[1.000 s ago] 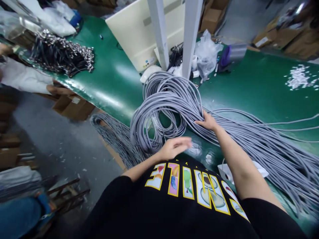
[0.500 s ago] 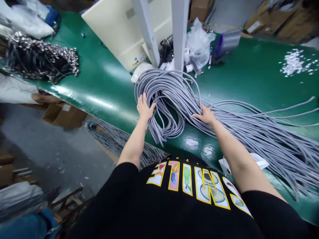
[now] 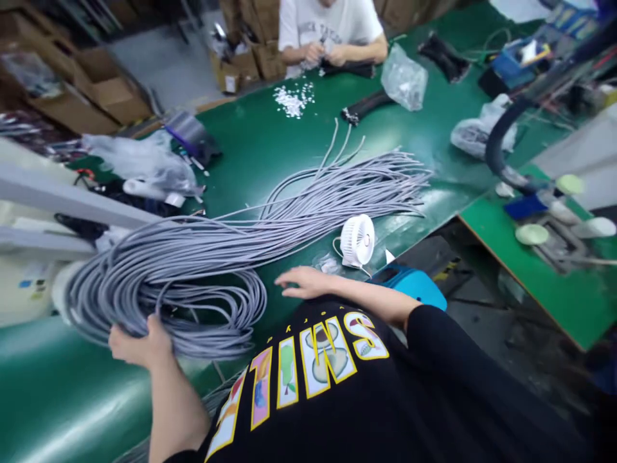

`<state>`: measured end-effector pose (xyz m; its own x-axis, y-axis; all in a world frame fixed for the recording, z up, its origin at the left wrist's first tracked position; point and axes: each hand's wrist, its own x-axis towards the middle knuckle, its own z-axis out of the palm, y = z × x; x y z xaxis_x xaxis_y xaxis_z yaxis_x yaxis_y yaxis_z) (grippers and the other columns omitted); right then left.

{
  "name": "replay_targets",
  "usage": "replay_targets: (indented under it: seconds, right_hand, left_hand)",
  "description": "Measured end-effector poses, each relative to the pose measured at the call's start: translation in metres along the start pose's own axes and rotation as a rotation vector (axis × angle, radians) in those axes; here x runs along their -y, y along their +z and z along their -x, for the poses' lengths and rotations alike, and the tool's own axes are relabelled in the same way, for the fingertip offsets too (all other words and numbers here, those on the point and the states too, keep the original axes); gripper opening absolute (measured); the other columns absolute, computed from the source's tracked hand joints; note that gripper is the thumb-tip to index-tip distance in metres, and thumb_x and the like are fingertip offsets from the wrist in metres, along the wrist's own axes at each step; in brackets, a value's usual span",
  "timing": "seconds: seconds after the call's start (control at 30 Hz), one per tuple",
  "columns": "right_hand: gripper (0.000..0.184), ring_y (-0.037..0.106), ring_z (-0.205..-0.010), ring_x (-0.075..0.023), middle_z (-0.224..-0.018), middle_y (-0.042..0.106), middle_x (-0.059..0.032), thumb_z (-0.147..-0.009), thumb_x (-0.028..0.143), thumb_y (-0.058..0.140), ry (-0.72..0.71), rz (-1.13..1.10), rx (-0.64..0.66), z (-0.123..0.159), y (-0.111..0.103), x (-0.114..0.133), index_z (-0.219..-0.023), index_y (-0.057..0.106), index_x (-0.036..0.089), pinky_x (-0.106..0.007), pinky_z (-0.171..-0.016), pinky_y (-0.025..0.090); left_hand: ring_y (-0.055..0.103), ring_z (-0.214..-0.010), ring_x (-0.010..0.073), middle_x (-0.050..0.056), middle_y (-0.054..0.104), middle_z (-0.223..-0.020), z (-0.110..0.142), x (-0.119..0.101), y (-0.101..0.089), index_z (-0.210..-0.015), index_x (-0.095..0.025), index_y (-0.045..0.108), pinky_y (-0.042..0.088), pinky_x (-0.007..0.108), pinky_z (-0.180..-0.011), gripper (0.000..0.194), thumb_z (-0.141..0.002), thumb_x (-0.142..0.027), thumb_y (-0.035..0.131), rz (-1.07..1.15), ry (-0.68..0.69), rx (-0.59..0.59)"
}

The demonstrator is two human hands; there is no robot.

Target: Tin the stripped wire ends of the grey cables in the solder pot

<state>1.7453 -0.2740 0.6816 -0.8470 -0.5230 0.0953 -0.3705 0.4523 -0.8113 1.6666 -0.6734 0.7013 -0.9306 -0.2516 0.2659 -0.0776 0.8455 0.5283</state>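
Observation:
A thick bundle of grey cables (image 3: 193, 247) lies on the green table, looped round at its left end, with loose ends fanned out toward the right. My left hand (image 3: 139, 344) is at the near side of the loop, thumb and fingers curved around the cables there; its fingertips are partly hidden. Just in front of my shirt, my right hand (image 3: 303, 283) hovers by the table edge, fingers stretched and apart, holding nothing. To its right a small white fan (image 3: 357, 241) stands beside the bundle.
Across the table a co-worker (image 3: 332, 32) handles small parts near a scatter of white pieces (image 3: 293, 101). A grey post (image 3: 72, 196) crosses at left, near plastic bags (image 3: 144, 164). A blue stool-like object (image 3: 409, 286) and a lower green bench (image 3: 540, 270) are at right.
The view has swung to the right, bringing the fan and co-worker in. My right hand has let go of the cables and moved back toward my body; my left stays at the loop.

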Motion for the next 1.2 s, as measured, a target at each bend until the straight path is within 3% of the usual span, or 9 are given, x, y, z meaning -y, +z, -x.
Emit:
replay_targets:
  seconds: [0.13,0.3,0.37,0.47,0.6,0.67,0.77,0.9,1.2]
  right_hand:
    - [0.026,0.068,-0.080,-0.0178,-0.091,0.073,-0.0064,-0.088,0.029,0.053,0.154,-0.136,-0.176,0.101,0.005,0.000,-0.106,0.066,0.016,-0.026,-0.072,0.049]
    - [0.026,0.067,-0.088,-0.0205,-0.096,0.073,-0.0073,-0.084,0.033,0.056,0.448,-0.138,-0.741,0.173,-0.024,-0.026,-0.098,0.070,0.017,-0.030,-0.081,0.051]
    - [0.026,0.067,-0.085,-0.0216,-0.094,0.072,-0.0083,-0.081,0.032,0.058,0.595,-0.138,-0.928,0.189,-0.040,-0.052,-0.097,0.070,0.016,-0.034,-0.082,0.051]
    - [0.038,0.065,-0.076,-0.0197,-0.094,0.069,-0.0093,-0.074,0.028,0.062,0.809,-0.373,-1.038,0.200,-0.056,-0.099,-0.109,0.064,0.013,-0.037,-0.078,0.053]
    - [0.061,0.064,-0.066,-0.0167,-0.103,0.064,-0.0114,-0.072,0.033,0.065,0.923,-0.685,-0.964,0.198,-0.060,-0.145,-0.128,0.049,0.015,-0.035,-0.062,0.057]
    - [0.064,0.065,-0.068,-0.0169,-0.105,0.063,-0.0114,-0.073,0.035,0.064,0.911,-0.751,-0.885,0.193,-0.057,-0.155,-0.132,0.044,0.019,-0.033,-0.058,0.057]
    - [0.062,0.066,-0.071,-0.0168,-0.106,0.064,-0.0090,-0.077,0.037,0.060,0.877,-0.826,-0.755,0.191,-0.052,-0.158,-0.134,0.040,0.025,-0.033,-0.059,0.059]
    - [0.050,0.066,-0.074,-0.0173,-0.101,0.066,-0.0051,-0.077,0.042,0.060,0.790,-0.920,-0.622,0.191,-0.048,-0.161,-0.123,0.050,0.026,-0.034,-0.065,0.059]
    - [0.048,0.067,-0.074,-0.0218,-0.077,0.069,-0.0047,-0.073,0.043,0.063,0.607,-0.886,-0.190,0.138,-0.003,-0.140,-0.116,0.056,0.021,-0.033,-0.063,0.057]
  left_hand:
    - [0.036,-0.128,0.0400,0.005,0.043,-0.137,0.017,-0.021,-0.026,-0.131,-0.033,0.037,0.027,0.060,-0.106,0.069,-0.067,-0.042,0.061,-0.215,0.177,-0.330]
    - [0.045,-0.121,0.0306,0.006,0.051,-0.127,0.029,-0.117,-0.026,-0.127,-0.029,0.046,0.035,0.052,-0.104,0.063,-0.067,-0.031,0.064,-0.048,0.423,-0.435]
    - [0.052,-0.114,0.0266,0.008,0.054,-0.122,0.042,-0.166,-0.001,-0.124,-0.021,0.048,0.043,0.047,-0.096,0.057,-0.071,-0.034,0.062,0.176,0.388,-0.262]
    - [0.060,-0.103,0.0223,0.012,0.055,-0.120,0.083,-0.234,0.058,-0.130,-0.017,0.039,0.048,0.041,-0.091,0.066,-0.072,-0.036,0.064,0.482,0.387,0.244]
    - [0.054,-0.114,0.0264,0.016,0.044,-0.137,0.162,-0.295,0.141,-0.141,-0.023,0.026,0.049,0.041,-0.089,0.088,-0.068,-0.041,0.071,0.468,0.382,0.845]
    - [0.047,-0.123,0.0302,0.018,0.035,-0.144,0.195,-0.314,0.173,-0.144,-0.021,0.019,0.044,0.045,-0.097,0.101,-0.064,-0.044,0.075,0.399,0.383,0.898]
    - [0.030,-0.135,0.0339,0.019,0.030,-0.147,0.221,-0.330,0.202,-0.145,-0.018,0.017,0.030,0.049,-0.109,0.103,-0.063,-0.040,0.076,0.302,0.370,0.768]
    - [0.035,-0.132,0.0325,0.015,0.035,-0.146,0.224,-0.329,0.209,-0.145,-0.019,0.019,0.030,0.048,-0.109,0.097,-0.067,-0.034,0.073,0.285,0.321,0.701]
    - [0.033,-0.134,0.0326,0.015,0.034,-0.148,0.224,-0.248,0.152,-0.145,-0.017,0.025,0.028,0.048,-0.111,0.097,-0.065,-0.035,0.075,0.280,0.089,0.531]
